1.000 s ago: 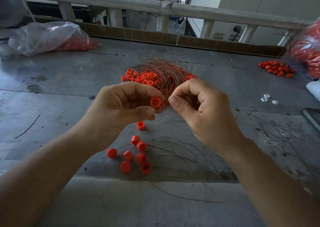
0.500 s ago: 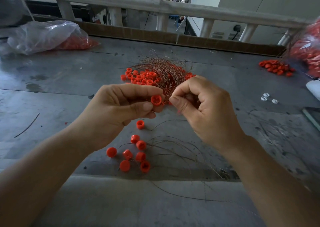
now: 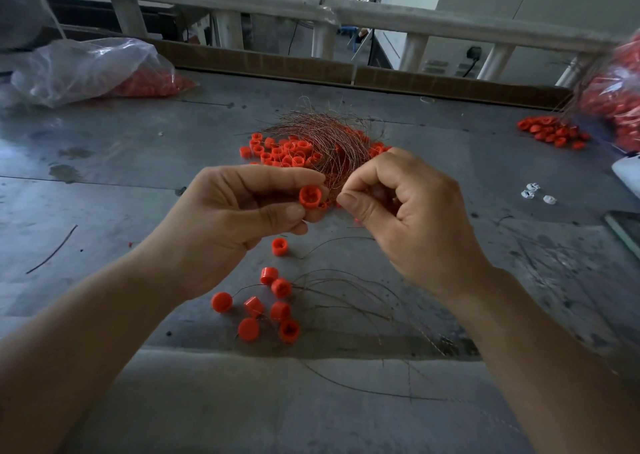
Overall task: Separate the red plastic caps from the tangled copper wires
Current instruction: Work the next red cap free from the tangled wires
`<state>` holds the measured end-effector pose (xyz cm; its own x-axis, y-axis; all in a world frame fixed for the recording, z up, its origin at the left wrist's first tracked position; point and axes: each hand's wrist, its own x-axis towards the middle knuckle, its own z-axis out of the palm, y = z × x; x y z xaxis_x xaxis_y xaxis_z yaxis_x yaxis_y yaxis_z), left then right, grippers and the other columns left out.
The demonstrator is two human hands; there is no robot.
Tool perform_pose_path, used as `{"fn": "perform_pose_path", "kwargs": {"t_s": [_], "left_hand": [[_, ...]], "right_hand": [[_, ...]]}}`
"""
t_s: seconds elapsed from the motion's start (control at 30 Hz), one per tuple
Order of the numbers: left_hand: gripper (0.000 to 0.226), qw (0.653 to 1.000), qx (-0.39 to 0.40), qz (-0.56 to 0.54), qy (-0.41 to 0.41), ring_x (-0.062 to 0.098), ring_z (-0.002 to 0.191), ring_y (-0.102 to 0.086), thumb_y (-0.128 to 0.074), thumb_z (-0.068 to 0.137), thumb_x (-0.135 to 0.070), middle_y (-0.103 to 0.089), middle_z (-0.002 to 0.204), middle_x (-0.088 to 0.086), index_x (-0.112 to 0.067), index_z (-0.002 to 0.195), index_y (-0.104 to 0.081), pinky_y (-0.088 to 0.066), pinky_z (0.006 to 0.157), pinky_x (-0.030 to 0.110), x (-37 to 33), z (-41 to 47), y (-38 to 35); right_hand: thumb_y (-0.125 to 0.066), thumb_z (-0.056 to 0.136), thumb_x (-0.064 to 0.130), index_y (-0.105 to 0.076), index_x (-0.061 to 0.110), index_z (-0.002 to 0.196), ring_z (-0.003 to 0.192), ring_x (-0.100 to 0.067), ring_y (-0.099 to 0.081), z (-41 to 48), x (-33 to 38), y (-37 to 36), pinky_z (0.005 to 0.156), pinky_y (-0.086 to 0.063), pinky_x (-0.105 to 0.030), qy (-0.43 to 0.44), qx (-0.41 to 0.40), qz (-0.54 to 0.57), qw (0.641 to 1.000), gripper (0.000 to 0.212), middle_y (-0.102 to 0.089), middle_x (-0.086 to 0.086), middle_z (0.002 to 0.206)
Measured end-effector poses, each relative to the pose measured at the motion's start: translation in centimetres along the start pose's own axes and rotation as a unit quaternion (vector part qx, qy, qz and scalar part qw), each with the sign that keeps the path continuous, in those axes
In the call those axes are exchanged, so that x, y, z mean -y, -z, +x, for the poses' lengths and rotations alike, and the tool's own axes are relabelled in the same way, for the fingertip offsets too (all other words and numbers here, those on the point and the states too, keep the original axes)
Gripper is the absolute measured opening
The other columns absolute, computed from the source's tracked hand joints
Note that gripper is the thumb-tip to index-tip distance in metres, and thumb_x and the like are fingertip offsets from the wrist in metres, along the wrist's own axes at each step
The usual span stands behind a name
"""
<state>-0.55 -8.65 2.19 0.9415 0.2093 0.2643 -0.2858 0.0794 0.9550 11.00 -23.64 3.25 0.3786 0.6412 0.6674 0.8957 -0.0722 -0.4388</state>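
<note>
The left grip (image 3: 242, 225) pinches a small round red plastic cap (image 3: 309, 197) between thumb and fingertips at the centre of the frame. Just right of it, the right grip (image 3: 408, 218) has its fingers curled, thumb to forefinger; I cannot tell whether it holds anything. Above them the tangled heap of thin copper wires (image 3: 322, 138) lies on the grey desk (image 3: 104, 176). Loose red caps (image 3: 270, 301) sit at lower centre.
</note>
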Motion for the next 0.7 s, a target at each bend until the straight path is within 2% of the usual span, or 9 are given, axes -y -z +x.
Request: {"fn": "perform_pose_path", "kwargs": {"t_s": [0.2, 0.3, 0.43, 0.7], "left_hand": [[0.031, 1.000, -0.012, 0.001, 0.000, 0.009, 0.078, -0.068, -0.069, 0.061, -0.017, -0.073, 0.086, 0.000, -0.023, 0.090, -0.075, -0.051, 0.067, 0.015, -0.08, 0.05, -0.16], [0.026, 1.000, -0.022, 0.003, 0.005, 0.010, 0.077, -0.067, -0.072, 0.065, -0.014, -0.073, 0.086, 0.002, -0.023, 0.090, -0.075, -0.052, 0.067, 0.015, -0.04, 0.09, -0.18], [0.033, 1.000, -0.027, -0.009, 0.010, 0.010, 0.076, -0.066, -0.065, 0.061, -0.015, -0.072, 0.088, 0.002, -0.022, 0.091, -0.075, -0.051, 0.068, 0.016, -0.06, 0.04, -0.10], [0.033, 1.000, -0.012, -0.021, 0.008, 0.009, 0.078, -0.067, -0.064, 0.062, -0.014, -0.073, 0.087, 0.001, -0.022, 0.092, -0.075, -0.052, 0.069, 0.015, -0.02, -0.03, -0.31]], "right_hand": [[-0.064, 0.080, 0.017, -0.063, 0.007, 0.074, 0.062, -0.001, -0.043, 0.01, 0.05, 0.01, 0.059, -0.037, -0.010, 0.000, 0.002, 0.004, 1.000, 0.011, -0.052, 0.005, 0.069], [-0.064, 0.080, 0.016, -0.063, 0.008, 0.074, 0.062, 0.001, -0.043, -0.03, 0.14, -0.02, 0.059, -0.037, -0.009, 0.004, 0.001, 0.008, 1.000, 0.010, -0.051, 0.006, 0.069], [-0.064, 0.079, 0.015, -0.063, 0.008, 0.073, 0.060, -0.002, -0.044, -0.09, 0.27, -0.03, 0.058, -0.038, -0.010, 0.006, 0.007, 0.015, 1.000, 0.010, -0.051, 0.008, 0.069], [-0.061, 0.081, 0.015, -0.066, 0.008, 0.075, 0.056, 0.005, -0.043, -0.04, 0.51, 0.10, 0.057, -0.035, -0.008, -0.004, 0.031, 0.031, 0.999, 0.010, -0.042, 0.023, 0.063]]}}
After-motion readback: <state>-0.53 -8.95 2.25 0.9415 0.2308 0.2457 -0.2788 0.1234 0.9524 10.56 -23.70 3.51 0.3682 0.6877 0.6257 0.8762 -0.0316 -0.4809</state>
